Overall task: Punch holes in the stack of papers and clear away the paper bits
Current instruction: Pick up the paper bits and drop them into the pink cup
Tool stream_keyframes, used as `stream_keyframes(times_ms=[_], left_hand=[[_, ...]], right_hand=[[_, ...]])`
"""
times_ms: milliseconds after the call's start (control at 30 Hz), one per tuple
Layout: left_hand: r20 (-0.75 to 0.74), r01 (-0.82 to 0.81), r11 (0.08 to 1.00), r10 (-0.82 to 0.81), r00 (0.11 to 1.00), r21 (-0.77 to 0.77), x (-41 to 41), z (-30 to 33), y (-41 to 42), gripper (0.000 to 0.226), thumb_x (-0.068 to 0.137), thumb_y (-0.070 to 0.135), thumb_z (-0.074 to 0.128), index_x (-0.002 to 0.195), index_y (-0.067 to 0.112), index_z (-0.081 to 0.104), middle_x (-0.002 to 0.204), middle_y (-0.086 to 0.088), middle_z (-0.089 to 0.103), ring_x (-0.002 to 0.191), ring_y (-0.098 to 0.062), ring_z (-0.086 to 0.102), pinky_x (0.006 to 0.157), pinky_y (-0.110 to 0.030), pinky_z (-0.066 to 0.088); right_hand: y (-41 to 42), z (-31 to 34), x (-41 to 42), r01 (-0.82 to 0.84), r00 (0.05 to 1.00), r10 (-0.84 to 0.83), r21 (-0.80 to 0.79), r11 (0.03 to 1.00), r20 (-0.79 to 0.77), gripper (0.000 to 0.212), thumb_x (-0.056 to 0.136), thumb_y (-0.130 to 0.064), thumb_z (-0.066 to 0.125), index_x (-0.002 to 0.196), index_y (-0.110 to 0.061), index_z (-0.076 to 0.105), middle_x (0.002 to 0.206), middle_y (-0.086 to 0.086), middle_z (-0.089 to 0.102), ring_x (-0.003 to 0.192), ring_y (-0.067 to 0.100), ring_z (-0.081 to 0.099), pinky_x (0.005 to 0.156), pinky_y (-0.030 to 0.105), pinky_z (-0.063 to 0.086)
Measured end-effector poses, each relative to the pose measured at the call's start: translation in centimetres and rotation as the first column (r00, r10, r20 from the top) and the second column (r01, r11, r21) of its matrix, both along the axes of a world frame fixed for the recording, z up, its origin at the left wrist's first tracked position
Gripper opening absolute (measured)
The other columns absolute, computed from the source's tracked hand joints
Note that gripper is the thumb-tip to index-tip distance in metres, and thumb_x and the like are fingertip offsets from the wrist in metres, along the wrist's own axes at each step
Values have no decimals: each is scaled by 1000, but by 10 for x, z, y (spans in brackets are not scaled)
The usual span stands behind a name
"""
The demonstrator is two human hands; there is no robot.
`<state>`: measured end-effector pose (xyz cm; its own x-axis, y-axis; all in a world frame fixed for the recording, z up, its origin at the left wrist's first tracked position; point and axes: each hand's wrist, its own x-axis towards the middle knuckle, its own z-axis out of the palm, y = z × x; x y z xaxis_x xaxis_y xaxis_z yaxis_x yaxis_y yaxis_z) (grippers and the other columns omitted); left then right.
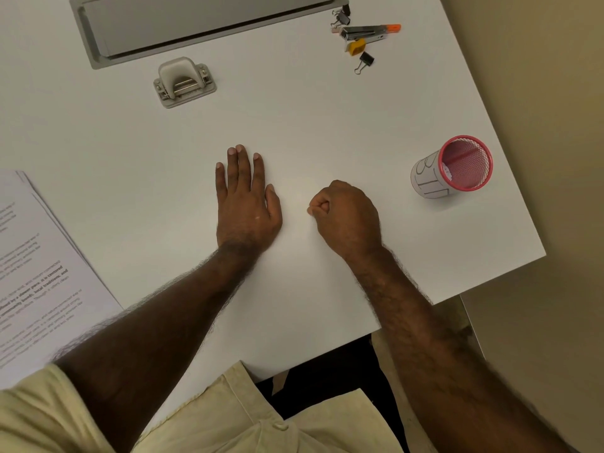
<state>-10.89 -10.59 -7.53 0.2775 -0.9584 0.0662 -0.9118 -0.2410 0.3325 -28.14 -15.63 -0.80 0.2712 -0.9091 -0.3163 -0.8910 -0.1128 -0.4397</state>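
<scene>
Head view, looking down on a white worktop (294, 119). Left hand (246, 201) lies flat, palm down, fingers (240, 165) straight and together, holding nothing. Right hand (346, 215) sits just beside it, a small gap between them, curled into a fist with fingertips tucked against the thumb; can't tell whether anything small is pinched inside, nothing visible. Both forearms reach in from the near edge.

Stack of papers (36, 273) is at the left edge of the worktop, well apart from both hands, printed side up, sheets slightly fanned at the upper edge, partly cut off by the frame. Hole punch (184, 81), pale grey, stands far side, beyond the left hand and well apart from it, just in front of a long grey cable tray lid (202, 24) set into the worktop.

Red mesh cup (454, 168) with a white paper label wrapped round it stands to the right of the right hand, near the worktop's right edge. Top right: stapler (366, 31) with an orange end, a yellow piece (356, 47) touching it, black binder clips (364, 62) around them.
</scene>
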Motion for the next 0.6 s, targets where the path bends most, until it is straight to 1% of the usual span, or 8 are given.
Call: stream_keyframes(times_ms=[100,167,233,300,367,500,600], left_hand=[[-1,-2,1000,2,1000,7,0,1,0,66,108,29,35,167,3,24,176,-24,12,166,-37,6,135,-55,5],[-5,-1,1000,1,1000,13,0,1,0,66,108,29,35,168,3,23,177,-24,11,166,-36,4,135,-54,4],[-5,-2,1000,2,1000,18,0,2,0,66,108,29,35,168,4,22,177,-23,10,167,-35,3,135,-54,3],[-3,-3,1000,3,1000,18,0,1,0,66,109,28,36,168,4,22,177,-23,10,167,-35,3,135,-55,4],[-3,-3,1000,3,1000,7,0,1,0,65,108,28,36,167,3,24,177,-24,12,166,-36,5,135,-55,5],[4,-5,1000,5,1000,-12,-1,-1,0,65,107,28,37,166,2,27,176,-25,15,166,-37,8,135,-56,6],[4,-4,1000,4,1000,-10,0,-1,0,65,107,28,36,166,2,28,176,-25,15,166,-37,8,135,-56,6]], right_hand=[[7,3,3,-51,994,50,-7,999,-100,22,93,-7,56,92,-21,73,104,-1,67,98,28,64,85,44,54],[9,3,4,-92,982,93,16,996,-165,26,95,-8,51,102,-22,71,112,-1,64,105,28,62,90,43,52],[10,3,5,-118,971,124,41,992,-203,24,99,-11,49,110,-22,68,119,0,62,111,28,60,95,43,50],[10,4,1,-126,967,136,57,990,-216,21,103,-14,48,113,-20,66,120,2,60,114,29,59,98,45,49],[8,8,-7,-83,983,91,60,995,-157,19,104,-13,50,113,-17,66,120,6,60,114,31,60,100,47,49],[-3,24,-30,65,996,-65,14,998,57,15,103,-9,53,107,-12,67,119,11,61,112,34,62,101,49,49],[-14,37,-42,112,984,-107,-28,993,143,15,101,-5,52,103,-12,65,117,12,62,108,31,63,100,46,50]])
